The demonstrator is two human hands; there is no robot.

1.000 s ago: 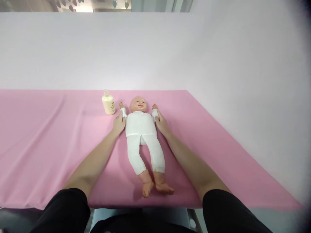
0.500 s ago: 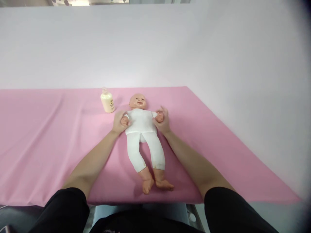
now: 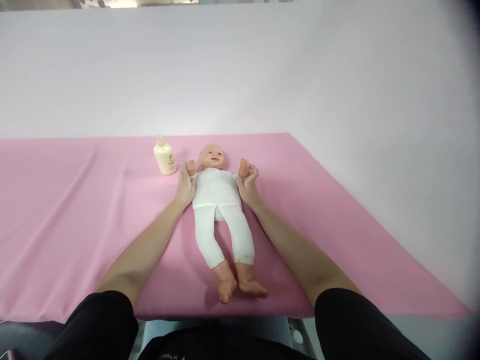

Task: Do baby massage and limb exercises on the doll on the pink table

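A baby doll point(image 3: 216, 187) in a white top and trousers lies on its back, head toward the wall and bare feet toward me. Its two arms are bent upward, with the small hands level with its chin. My left hand point(image 3: 185, 187) is closed around the doll's arm on the left side, just below the doll's hand. On the other side my right hand point(image 3: 249, 186) grips the doll's other arm, thumb on the inner side and fingers behind. Parts of my fingers are hidden behind the doll's arms.
A pale yellow pump bottle point(image 3: 164, 157) stands left of the doll's head. Pink cloth point(image 3: 75, 215) covers the table, with a few creases at the left. White wall point(image 3: 187, 70) rises behind and along the right. Below the front edge shows a light blue surface point(image 3: 161, 327).
Both doll arms have swung up toward its head; before, its hands were lower, beside the chest. My hands have moved with them, and their hold now sits below the doll's hands.
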